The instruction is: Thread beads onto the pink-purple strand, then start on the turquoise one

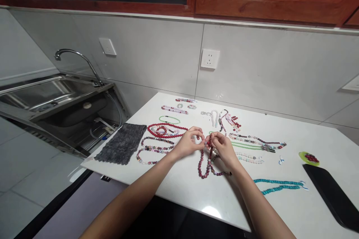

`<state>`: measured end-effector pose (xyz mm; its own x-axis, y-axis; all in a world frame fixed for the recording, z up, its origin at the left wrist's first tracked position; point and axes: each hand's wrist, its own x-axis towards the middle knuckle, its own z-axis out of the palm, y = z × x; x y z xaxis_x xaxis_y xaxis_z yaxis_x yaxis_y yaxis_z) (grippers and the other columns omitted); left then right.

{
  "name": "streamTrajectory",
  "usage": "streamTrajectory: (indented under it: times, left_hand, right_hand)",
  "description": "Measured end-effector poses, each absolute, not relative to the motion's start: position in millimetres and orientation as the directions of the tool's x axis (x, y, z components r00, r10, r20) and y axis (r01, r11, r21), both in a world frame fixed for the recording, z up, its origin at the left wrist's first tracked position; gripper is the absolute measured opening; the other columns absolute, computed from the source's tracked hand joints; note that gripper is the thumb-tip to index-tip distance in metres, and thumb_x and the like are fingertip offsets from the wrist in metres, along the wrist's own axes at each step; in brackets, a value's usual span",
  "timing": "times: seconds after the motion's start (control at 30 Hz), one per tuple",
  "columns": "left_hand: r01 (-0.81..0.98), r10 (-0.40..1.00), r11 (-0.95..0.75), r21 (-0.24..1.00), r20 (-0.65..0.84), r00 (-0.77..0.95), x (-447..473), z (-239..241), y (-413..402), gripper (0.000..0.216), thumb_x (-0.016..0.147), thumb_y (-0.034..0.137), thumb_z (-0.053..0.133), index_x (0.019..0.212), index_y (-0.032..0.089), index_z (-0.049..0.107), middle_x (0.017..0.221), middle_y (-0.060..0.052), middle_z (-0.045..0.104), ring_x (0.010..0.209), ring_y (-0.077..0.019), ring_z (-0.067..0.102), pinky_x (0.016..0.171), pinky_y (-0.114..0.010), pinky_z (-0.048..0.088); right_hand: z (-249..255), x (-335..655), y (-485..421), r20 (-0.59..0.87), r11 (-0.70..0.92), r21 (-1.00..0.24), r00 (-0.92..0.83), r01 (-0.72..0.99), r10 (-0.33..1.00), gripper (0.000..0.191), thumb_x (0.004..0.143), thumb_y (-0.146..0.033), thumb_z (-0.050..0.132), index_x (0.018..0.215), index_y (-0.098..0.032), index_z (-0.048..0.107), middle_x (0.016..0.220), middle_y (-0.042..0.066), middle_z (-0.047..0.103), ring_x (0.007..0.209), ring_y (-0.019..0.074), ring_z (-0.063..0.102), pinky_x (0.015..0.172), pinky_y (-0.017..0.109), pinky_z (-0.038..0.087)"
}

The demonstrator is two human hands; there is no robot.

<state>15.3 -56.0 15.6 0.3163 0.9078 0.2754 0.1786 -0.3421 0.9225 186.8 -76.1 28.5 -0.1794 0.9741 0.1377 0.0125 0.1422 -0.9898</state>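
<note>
My left hand (190,143) and my right hand (223,148) meet above the middle of the white table, both with fingers pinched. From between them a dark red bead strand (200,170) hangs in a loop, its lower part at the tabletop. My left fingertips grip one end of it, and my right fingertips pinch close by at the other end. The thread itself is too fine to make out. A red bead necklace (168,136) lies left of my left hand, with multicoloured bead strands (157,139) below it. Green bead strands (246,145) extend right of my right hand.
A grey cloth (122,143) covers the table's left end. Turquoise bead strands (280,187), a black phone-like slab (331,194) and a small yellow-green dish (302,155) with red beads lie to the right. A steel sink (53,93) stands left, beyond the table's edge.
</note>
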Motion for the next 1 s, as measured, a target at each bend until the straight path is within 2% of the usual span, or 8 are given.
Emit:
streamTrajectory:
  times: [0.2,0.33,0.7,1.0]
  left_hand:
    - [0.149,0.889,-0.324,0.934,0.246,0.385,14.1,19.2,-56.8,0.006,0.07,0.015,0.064,0.076,0.015,0.065,0.103,-0.006,0.056,0.089,-0.014,0.055,0.065,-0.02,0.038]
    - [0.149,0.883,-0.33,0.932,0.248,0.399,13.6,21.3,-58.5,0.007,0.069,0.013,0.062,0.076,0.015,0.065,0.104,-0.006,0.055,0.088,-0.0134,0.054,0.064,-0.02,0.037]
    - [0.142,0.853,-0.294,0.945,0.193,0.486,12.5,22.9,-59.8,0.009,0.068,0.012,0.061,0.076,0.015,0.065,0.115,-0.005,0.051,0.079,-0.0088,0.051,0.063,-0.019,0.037]
    - [0.081,0.806,-0.337,0.938,0.243,0.541,14.3,21.0,-60.7,0.01,0.069,0.014,0.062,0.078,0.016,0.066,0.114,-0.007,0.048,0.101,-0.0155,0.052,0.078,-0.021,0.043]
  right_hand:
    - [22.8,189.2,-73.7,0.251,0.266,-0.939,-0.096,0.216,0.963,0.009,0.082,-0.027,0.053,0.077,-0.02,0.054,0.074,0.001,0.056,0.067,0.0147,0.048,0.063,0.027,0.037]
    - [19.2,187.9,-73.4,0.283,0.293,-0.922,-0.077,0.252,0.956,0.008,0.083,-0.027,0.052,0.08,-0.02,0.054,0.08,0.003,0.06,0.072,0.017,0.052,0.067,0.029,0.039]
    - [15.5,188.0,-73.8,0.323,0.325,-0.877,-0.066,0.355,0.944,0.007,0.083,-0.028,0.051,0.081,-0.021,0.052,0.079,0.002,0.059,0.068,0.016,0.049,0.063,0.028,0.036]
    - [11.5,190.1,-71.0,0.332,0.324,-0.867,-0.046,0.38,0.942,0.008,0.081,-0.027,0.053,0.077,-0.021,0.052,0.075,0.001,0.059,0.065,0.0153,0.048,0.062,0.027,0.035]
